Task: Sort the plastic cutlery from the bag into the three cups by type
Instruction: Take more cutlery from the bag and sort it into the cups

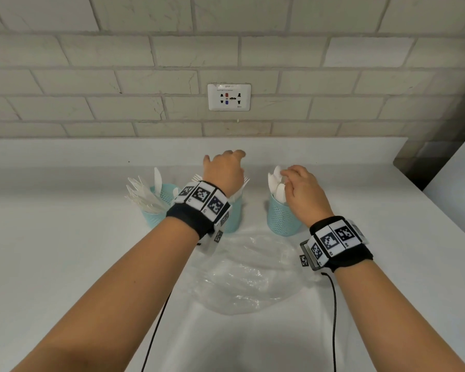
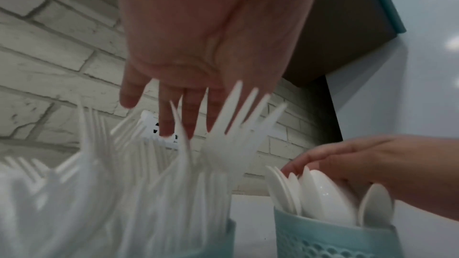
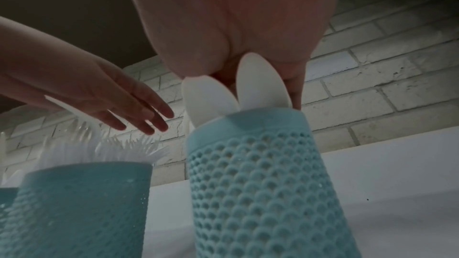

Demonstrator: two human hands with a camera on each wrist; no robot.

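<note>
Three teal mesh cups stand in a row on the white counter. The left cup (image 1: 156, 213) holds knives, the middle cup (image 1: 234, 216) forks (image 2: 231, 134), the right cup (image 1: 282, 218) spoons (image 1: 275, 183). My left hand (image 1: 224, 167) hovers just above the fork tines with straight fingers (image 2: 166, 117) and holds nothing. My right hand (image 1: 293, 178) lies over the spoon cup (image 3: 261, 183), its fingers (image 2: 323, 160) resting on the spoon bowls (image 3: 261, 85). The clear plastic bag (image 1: 247, 277) lies flat and crumpled in front of the cups; I see no cutlery in it.
A tiled wall with a white socket (image 1: 229, 97) rises right behind the counter. The counter's right edge (image 1: 440, 200) runs close to the spoon cup. Black cables (image 1: 333, 318) trail from both wristbands across the near counter.
</note>
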